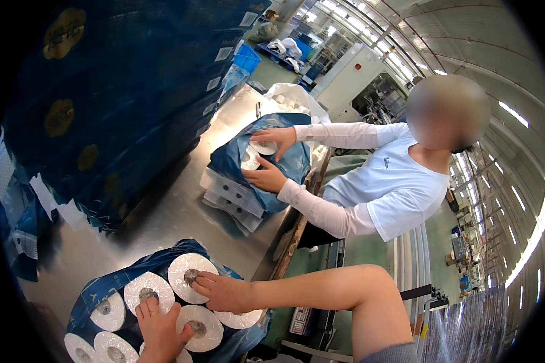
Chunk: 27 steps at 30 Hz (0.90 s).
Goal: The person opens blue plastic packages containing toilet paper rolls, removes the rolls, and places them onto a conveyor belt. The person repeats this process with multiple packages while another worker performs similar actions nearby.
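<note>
Several white toilet rolls, wrapped in clear film, stand on end in a dark blue plastic bag (97,283) with its mouth open. My left hand (161,331) rests on them with fingers spread. Its fingertips touch the core of one toilet roll (140,284), and its thumb reaches the core of a nearer toilet roll (209,340). My right hand (229,292) lies over the far right rolls, fingers stretched to the core of another toilet roll (191,261). Neither hand lifts a roll.
A co-worker (399,175) across the metal table (191,187) has both hands on another blue bag (275,196) of rolls. Flat grey plastic bags (230,196) lie beneath it. A tall stack of dark blue packs (133,91) stands at the left.
</note>
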Available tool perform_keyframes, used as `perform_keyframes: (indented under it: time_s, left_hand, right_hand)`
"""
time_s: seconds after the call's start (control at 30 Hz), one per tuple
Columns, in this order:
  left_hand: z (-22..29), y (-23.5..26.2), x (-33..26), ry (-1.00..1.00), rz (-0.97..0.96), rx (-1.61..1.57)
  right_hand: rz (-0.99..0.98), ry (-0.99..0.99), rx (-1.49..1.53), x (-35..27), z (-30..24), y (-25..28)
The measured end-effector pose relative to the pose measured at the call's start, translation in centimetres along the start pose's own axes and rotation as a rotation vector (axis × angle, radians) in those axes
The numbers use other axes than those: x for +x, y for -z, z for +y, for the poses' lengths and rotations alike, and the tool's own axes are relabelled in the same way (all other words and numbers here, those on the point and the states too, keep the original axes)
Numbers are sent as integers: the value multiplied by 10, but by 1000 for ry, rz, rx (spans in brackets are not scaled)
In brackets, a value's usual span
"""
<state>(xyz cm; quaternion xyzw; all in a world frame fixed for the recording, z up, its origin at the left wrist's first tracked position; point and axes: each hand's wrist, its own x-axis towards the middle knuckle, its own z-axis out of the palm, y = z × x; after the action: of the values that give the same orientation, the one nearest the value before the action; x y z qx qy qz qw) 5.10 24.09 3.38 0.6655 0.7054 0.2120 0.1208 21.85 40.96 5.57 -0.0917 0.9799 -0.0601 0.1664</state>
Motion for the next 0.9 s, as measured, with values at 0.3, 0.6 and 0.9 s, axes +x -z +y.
perform_keyframes:
  time_s: [0.3, 0.6, 0.9]
  left_hand:
    - [4, -4, 1, 12, 18, 89]
    - [-1, 1, 7, -37, 34, -81]
    - [-6, 51, -6, 130, 150, -287]
  right_hand:
    - [99, -25, -1, 1, -1, -6]
    - [-8, 66, -54, -7, 3, 7]
    - [616, -130, -270, -99, -64, 78]
